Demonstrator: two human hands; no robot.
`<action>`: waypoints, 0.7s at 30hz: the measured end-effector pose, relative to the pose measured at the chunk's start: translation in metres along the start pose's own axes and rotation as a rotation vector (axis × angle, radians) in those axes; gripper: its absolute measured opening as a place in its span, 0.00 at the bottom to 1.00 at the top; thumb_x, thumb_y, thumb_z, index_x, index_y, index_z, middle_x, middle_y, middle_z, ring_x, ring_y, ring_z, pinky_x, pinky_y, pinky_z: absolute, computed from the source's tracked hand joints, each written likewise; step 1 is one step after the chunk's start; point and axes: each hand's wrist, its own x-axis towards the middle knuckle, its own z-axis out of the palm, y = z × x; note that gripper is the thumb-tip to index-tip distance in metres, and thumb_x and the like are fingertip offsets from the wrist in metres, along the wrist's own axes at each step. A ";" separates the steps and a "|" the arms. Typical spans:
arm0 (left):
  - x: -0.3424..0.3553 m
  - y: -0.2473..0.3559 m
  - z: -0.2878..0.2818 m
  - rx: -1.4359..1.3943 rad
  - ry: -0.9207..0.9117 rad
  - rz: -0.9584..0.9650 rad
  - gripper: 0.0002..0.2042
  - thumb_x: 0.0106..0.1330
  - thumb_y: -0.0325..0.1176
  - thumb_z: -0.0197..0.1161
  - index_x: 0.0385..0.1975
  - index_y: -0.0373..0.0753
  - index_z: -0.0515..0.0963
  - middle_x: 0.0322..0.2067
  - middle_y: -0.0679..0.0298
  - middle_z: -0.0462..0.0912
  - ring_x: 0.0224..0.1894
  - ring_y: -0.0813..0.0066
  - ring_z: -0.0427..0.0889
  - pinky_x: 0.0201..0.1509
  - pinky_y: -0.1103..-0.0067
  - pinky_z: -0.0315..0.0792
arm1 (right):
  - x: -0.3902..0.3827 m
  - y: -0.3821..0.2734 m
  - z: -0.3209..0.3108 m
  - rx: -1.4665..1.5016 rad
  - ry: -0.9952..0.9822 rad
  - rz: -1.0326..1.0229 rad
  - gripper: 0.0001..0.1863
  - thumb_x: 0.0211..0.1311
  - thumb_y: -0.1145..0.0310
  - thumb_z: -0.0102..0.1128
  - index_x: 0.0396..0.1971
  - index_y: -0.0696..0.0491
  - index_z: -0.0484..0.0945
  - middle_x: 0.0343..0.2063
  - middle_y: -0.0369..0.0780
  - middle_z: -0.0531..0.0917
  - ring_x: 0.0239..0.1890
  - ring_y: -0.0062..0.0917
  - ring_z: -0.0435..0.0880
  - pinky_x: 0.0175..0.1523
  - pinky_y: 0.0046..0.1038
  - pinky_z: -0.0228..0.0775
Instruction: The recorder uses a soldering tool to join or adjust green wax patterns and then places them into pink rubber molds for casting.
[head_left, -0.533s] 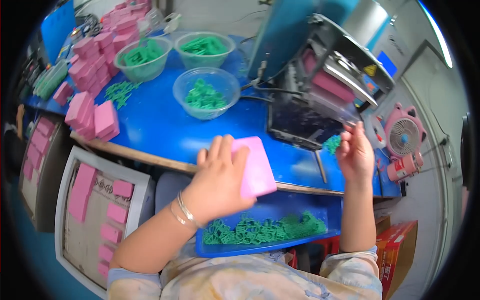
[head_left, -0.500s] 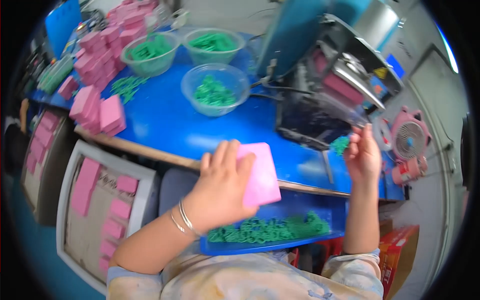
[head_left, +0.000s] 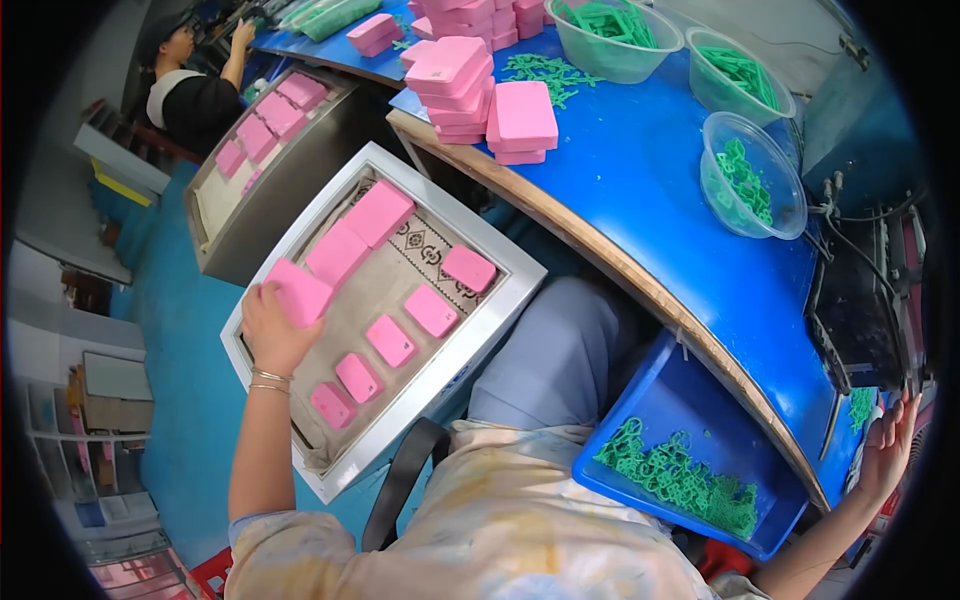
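Observation:
At left, my left hand [head_left: 278, 325] is closed around the near edge of a pink block [head_left: 300, 290] with rounded corners. That block lies at the lower end of a row of larger pink blocks [head_left: 375, 212] on a white-framed tray-like surface [head_left: 510, 290]. Several smaller pink blocks [head_left: 391, 341] lie in a second row beside them. Far to the right, my right hand [head_left: 885, 450] is raised with its fingers stretched out near the lower edge of a dark machine [head_left: 855, 300]. Green pieces [head_left: 860, 408] lie close to those fingers. I see nothing held there.
A blue bin [head_left: 640, 400] with tangled green pieces hangs under the edge of a blue table [head_left: 690, 270]. Pink stacks [head_left: 450, 80] and clear bowls [head_left: 752, 180] of green pieces stand on it. Another person [head_left: 190, 90] is at the far left, behind a second tray [head_left: 215, 205].
The view has swung left. My left hand has carried the pink block from over the table edge to the white-framed tray. My right hand stays by the machine.

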 end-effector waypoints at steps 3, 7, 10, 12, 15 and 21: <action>-0.003 -0.059 0.031 -0.004 -0.151 -0.170 0.37 0.35 0.40 0.72 0.49 0.38 0.64 0.53 0.49 0.62 0.58 0.52 0.59 0.62 0.63 0.53 | -0.001 -0.004 -0.005 0.023 -0.062 0.030 0.18 0.70 0.64 0.38 0.51 0.62 0.66 0.25 0.32 0.67 0.16 0.08 0.58 0.19 0.11 0.48; 0.001 -0.071 0.062 -0.222 -0.301 -0.018 0.39 0.37 0.37 0.74 0.52 0.35 0.62 0.55 0.49 0.62 0.58 0.53 0.61 0.63 0.65 0.55 | -0.003 -0.007 -0.005 0.020 -0.011 0.036 0.18 0.70 0.65 0.38 0.50 0.63 0.66 0.25 0.32 0.67 0.16 0.08 0.58 0.19 0.11 0.48; 0.018 -0.009 0.061 -0.066 -0.227 0.085 0.41 0.39 0.37 0.74 0.55 0.33 0.60 0.56 0.49 0.62 0.57 0.53 0.63 0.61 0.66 0.58 | -0.004 -0.007 0.006 0.029 0.106 0.050 0.18 0.70 0.63 0.38 0.47 0.63 0.67 0.23 0.33 0.69 0.16 0.09 0.59 0.18 0.11 0.48; 0.028 0.051 0.061 -0.094 -0.135 0.195 0.39 0.42 0.38 0.72 0.54 0.31 0.61 0.54 0.49 0.66 0.55 0.53 0.66 0.58 0.66 0.61 | 0.003 -0.001 0.009 0.049 0.170 0.010 0.18 0.69 0.62 0.39 0.44 0.62 0.70 0.23 0.33 0.72 0.14 0.10 0.59 0.17 0.12 0.48; 0.034 0.141 0.059 -0.389 -0.311 0.260 0.34 0.44 0.44 0.69 0.50 0.30 0.67 0.47 0.47 0.72 0.48 0.52 0.72 0.55 0.67 0.65 | 0.003 -0.006 0.005 0.027 0.039 0.041 0.18 0.69 0.62 0.40 0.45 0.61 0.71 0.24 0.33 0.75 0.15 0.10 0.61 0.18 0.12 0.50; 0.042 0.187 0.081 -0.347 -0.531 0.148 0.35 0.40 0.42 0.69 0.49 0.29 0.67 0.44 0.45 0.72 0.47 0.51 0.73 0.54 0.67 0.65 | 0.002 0.007 0.033 -0.030 0.034 0.036 0.16 0.69 0.61 0.41 0.42 0.57 0.73 0.22 0.31 0.74 0.16 0.10 0.63 0.19 0.12 0.52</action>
